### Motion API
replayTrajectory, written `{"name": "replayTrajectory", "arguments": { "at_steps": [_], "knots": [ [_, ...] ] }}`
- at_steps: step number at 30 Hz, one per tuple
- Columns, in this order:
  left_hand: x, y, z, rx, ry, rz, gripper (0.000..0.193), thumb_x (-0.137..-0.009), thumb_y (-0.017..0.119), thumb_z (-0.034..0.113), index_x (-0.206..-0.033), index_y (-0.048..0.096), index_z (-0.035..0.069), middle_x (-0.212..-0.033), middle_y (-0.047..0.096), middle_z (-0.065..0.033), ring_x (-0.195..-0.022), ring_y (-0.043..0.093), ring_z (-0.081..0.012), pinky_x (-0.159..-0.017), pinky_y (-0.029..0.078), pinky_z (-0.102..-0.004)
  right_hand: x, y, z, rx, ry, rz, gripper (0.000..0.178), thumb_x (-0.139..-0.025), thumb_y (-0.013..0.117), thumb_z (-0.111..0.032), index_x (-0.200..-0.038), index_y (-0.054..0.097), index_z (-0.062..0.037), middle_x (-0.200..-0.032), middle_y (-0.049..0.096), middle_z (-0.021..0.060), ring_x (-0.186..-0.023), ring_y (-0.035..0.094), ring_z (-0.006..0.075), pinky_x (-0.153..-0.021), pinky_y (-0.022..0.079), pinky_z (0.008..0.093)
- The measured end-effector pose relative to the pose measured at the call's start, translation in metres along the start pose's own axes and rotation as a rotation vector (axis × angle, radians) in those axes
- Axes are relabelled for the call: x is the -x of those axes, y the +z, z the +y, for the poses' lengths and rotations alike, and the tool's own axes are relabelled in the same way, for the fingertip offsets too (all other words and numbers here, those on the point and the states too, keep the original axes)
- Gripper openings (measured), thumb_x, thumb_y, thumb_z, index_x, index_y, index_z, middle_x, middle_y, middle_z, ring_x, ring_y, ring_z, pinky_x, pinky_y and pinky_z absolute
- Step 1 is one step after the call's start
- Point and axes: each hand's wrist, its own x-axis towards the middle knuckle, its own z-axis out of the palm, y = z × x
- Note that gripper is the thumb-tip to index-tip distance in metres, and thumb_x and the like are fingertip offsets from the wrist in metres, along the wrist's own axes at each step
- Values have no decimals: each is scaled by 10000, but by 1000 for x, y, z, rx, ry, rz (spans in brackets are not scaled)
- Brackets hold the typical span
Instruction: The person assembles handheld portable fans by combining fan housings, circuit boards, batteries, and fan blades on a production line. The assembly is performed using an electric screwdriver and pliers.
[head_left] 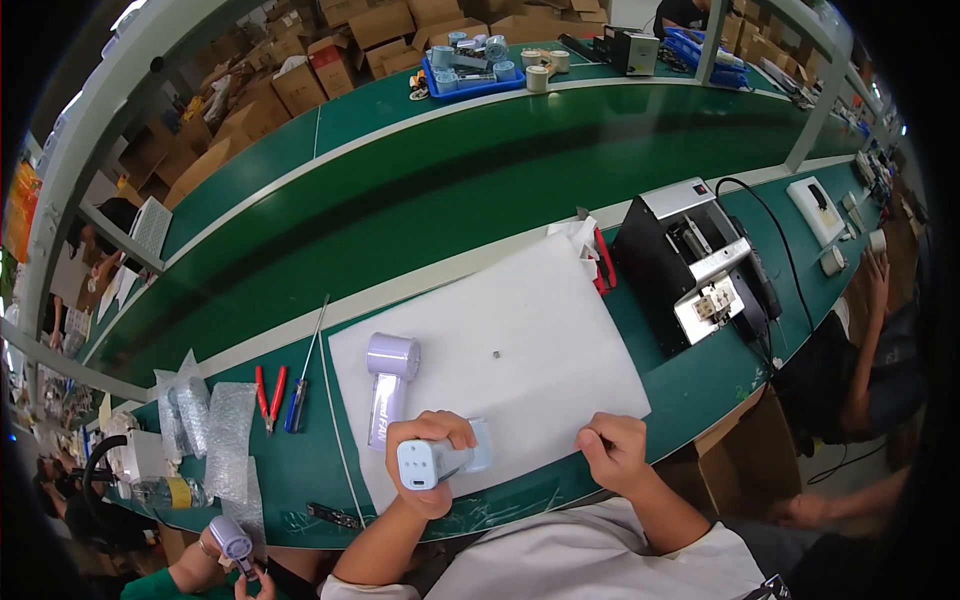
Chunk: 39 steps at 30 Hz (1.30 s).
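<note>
Blue fan (pixel 418 466): nearest the camera, base end up, over the mat's near edge;
Left hand (pixel 428 430): wrapped round the blue fan;
Right hand (pixel 614 452): fingers curled in; cannot tell whether it pinches anything;
Beside left hand: purple fan (pixel 389 380), lying on the mat;
Left of mat: screwdriver (pixel 297 405), pliers (pixel 269 402), bubble wrap (pixel 230 430);
Right of mat: black machine (pixel 655 262);
Surface: white mat (pixel 510 310) on green bench (pixel 690 395);
Room: cartons (pixel 300 90) heaped beyond the partition (pixel 400 190)

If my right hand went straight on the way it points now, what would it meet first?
Probably the small dark-grey blocky piece lying on the white foam sheet, though the height of your right hand is hard to judge.
</note>
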Motion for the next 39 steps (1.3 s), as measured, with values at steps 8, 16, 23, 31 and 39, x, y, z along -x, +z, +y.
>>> {"name": "replayTrajectory", "arguments": {
  "at_steps": [8, 16, 23, 31, 39],
  "knots": [
    [8, -9, -7, -45, 21, -13, 645, -859, 639, 575, -1110, 417, 25, -887, 544, -125, -766, 577, -218, -689, 466, -351, -5, 11, 0, 48, 143, -25, 187, -864, 670, -73, -694, 631, -4, -572, 563, 77, -445, 497, 162, -444, 376, 278],
    [12, -7, -10, 0, 8, -32, 641, -850, 694, 512, -1132, 425, 4, -918, 550, -144, -816, 570, -216, -736, 454, -364, -5, 11, 0, 60, 139, -48, 158, -854, 686, -62, -717, 639, 3, -601, 580, 81, -455, 507, 162, -444, 384, 274],
    [12, -8, -9, -12, 6, -26, 611, -861, 689, 481, -1133, 425, 2, -927, 550, -147, -820, 565, -214, -737, 453, -362, -8, 13, -3, 49, 133, -32, 187, -859, 675, -77, -690, 636, -7, -563, 557, 74, -445, 494, 154, -443, 369, 268],
    [11, -10, -11, -9, 20, -49, 607, -842, 726, 440, -1148, 443, -2, -935, 564, -145, -816, 565, -211, -728, 454, -348, -5, 14, 1, 70, 143, -36, 194, -861, 673, -82, -686, 637, -8, -564, 554, 73, -451, 492, 152, -447, 367, 269],
    [10, -7, -9, 20, 56, -65, 619, -823, 757, 429, -1142, 479, -23, -934, 580, -155, -800, 567, -207, -691, 455, -332, -5, 14, -1, 68, 143, -36, 204, -871, 666, -89, -685, 633, -9, -548, 533, 63, -448, 482, 140, -446, 354, 265]
  ]
}}
